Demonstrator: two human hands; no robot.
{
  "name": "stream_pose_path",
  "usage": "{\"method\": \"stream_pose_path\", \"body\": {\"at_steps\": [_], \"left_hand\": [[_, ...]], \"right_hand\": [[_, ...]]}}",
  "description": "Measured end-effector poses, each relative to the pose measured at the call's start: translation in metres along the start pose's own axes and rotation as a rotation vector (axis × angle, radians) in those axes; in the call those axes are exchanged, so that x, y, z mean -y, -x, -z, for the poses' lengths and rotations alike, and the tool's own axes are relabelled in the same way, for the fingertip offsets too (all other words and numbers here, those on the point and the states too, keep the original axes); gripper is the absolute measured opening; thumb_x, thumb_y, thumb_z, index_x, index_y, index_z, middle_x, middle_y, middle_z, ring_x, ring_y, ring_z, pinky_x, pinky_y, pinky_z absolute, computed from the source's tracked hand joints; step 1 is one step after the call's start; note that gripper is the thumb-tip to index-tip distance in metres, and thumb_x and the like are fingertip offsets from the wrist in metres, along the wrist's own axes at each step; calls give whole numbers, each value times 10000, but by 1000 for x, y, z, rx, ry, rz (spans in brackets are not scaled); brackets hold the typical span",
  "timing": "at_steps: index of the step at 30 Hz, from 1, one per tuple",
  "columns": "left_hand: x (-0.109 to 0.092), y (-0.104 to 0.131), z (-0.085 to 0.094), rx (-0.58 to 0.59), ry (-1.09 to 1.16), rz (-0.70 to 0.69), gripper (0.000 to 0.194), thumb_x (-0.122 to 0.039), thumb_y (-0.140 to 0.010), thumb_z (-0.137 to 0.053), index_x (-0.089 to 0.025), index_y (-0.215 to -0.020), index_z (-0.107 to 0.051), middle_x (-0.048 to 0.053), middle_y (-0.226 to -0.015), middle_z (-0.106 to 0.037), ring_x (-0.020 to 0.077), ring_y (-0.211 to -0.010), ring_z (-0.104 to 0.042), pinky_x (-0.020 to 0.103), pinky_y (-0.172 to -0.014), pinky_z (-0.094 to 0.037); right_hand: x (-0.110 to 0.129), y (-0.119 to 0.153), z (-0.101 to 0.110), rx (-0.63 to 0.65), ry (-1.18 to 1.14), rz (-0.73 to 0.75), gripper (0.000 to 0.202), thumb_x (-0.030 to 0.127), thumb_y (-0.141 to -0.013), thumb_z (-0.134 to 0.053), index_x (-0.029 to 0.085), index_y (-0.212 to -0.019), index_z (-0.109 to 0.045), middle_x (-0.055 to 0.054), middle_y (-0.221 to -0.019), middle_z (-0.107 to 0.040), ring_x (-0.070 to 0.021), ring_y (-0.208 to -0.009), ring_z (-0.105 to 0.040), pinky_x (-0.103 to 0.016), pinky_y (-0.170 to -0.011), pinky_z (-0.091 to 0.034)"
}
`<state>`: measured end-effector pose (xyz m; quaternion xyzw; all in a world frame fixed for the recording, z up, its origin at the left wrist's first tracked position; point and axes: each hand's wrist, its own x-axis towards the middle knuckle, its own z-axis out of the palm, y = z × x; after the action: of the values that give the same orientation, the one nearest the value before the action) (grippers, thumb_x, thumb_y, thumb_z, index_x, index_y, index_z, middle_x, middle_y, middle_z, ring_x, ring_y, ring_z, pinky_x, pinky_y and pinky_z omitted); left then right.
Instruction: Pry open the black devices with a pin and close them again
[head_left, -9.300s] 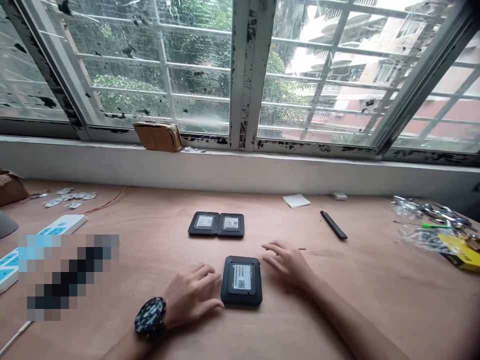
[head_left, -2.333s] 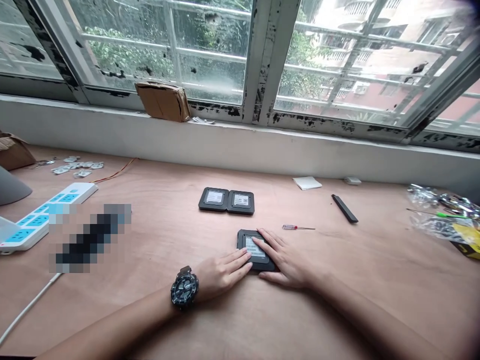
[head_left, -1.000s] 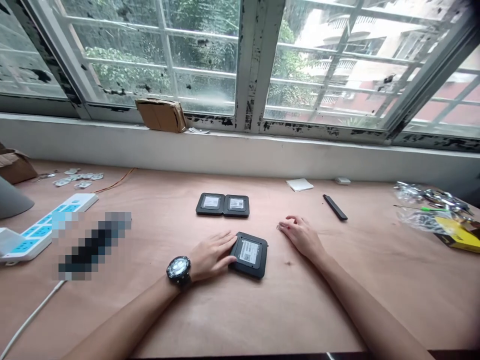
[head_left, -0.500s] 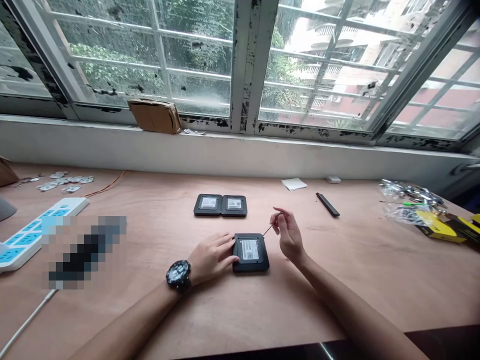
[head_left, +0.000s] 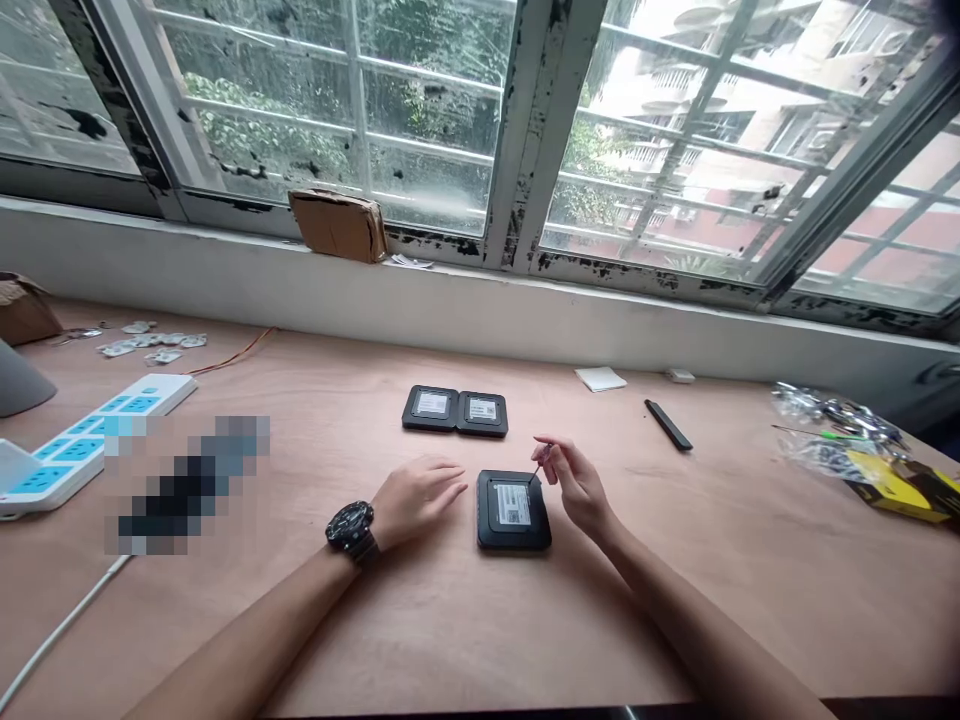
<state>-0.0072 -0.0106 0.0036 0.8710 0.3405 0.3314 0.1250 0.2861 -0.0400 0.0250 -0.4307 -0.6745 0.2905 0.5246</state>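
A square black device with rounded corners and a white label lies flat on the table in front of me. My left hand, watch on its wrist, rests just left of the device, apart from it, with fingers stretched out and nothing held. Pinched in the fingers of my right hand is a thin screwdriver, its shaft pointing down at the device's upper right corner. Whether the tip touches cannot be made out. Beyond them sit two similar black labelled devices, side by side.
A white power strip and a blurred-out dark object lie at left. A black bar and a white square pad are at back right. Clear plastic bags and a yellow-black box occupy the far right.
My left hand has let go of the device and drawn slightly away to its left. The screwdriver in my right hand has moved over the device's upper right corner. The view has shifted slightly.
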Motion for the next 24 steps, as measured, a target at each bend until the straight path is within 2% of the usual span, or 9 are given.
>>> {"method": "stream_pose_path", "body": {"at_steps": [3,6,8,10,13,18,24], "left_hand": [[-3,-1,2,20,-4,21,245,-367,-1028,-568,-259,-1154,-749,25,-1210,-738,217,-1114,-687,370,-977,-556],[-2,-1,5,46,-40,70,265,-379,-1036,-542,-256,-1148,-748,25,-1219,-732,217,-1123,-681,367,-973,-553],[2,-2,8,54,-85,107,275,-388,-1035,-532,-255,-1152,-743,25,-1232,-727,223,-1128,-677,370,-971,-548],[8,-2,11,65,-138,151,286,-402,-1032,-527,-258,-1160,-737,25,-1247,-720,231,-1125,-678,373,-952,-548],[15,-3,17,96,-197,233,299,-430,-1033,-510,-276,-1157,-734,10,-1237,-725,238,-1096,-690,365,-880,-557],[18,-3,20,87,-227,329,294,-448,-1034,-498,-305,-1150,-727,-6,-1202,-740,237,-1066,-699,343,-817,-543],[17,-3,22,74,-243,366,291,-448,-1031,-500,-301,-1146,-723,-8,-1178,-748,227,-1062,-700,332,-805,-534]], "right_hand": [[4,-5,4,-34,-21,-28,201,429,-965,-645,235,-1013,-655,-62,-999,-657,-173,-785,-625,-310,-668,-524],[8,-11,7,-60,-102,-94,280,424,-892,-745,242,-895,-533,-38,-925,-698,-146,-662,-613,-274,-561,-504],[10,-15,7,-68,-152,-103,291,437,-903,-729,250,-926,-507,-3,-804,-693,-123,-548,-557,-243,-467,-448],[11,-19,4,-103,-160,-60,245,453,-946,-669,242,-978,-548,21,-717,-652,-107,-488,-499,-230,-422,-396],[13,-27,-7,-136,-135,-2,238,458,-1005,-570,224,-1016,-612,24,-704,-605,-90,-454,-437,-232,-403,-347],[17,-32,-33,40,19,61,228,425,-1025,-540,222,-1012,-642,8,-729,-610,-109,-521,-512,-244,-461,-399],[11,-36,-45,102,71,104,225,396,-1041,-511,221,-991,-641,3,-732,-616,-138,-639,-590,-264,-578,-468]]}}
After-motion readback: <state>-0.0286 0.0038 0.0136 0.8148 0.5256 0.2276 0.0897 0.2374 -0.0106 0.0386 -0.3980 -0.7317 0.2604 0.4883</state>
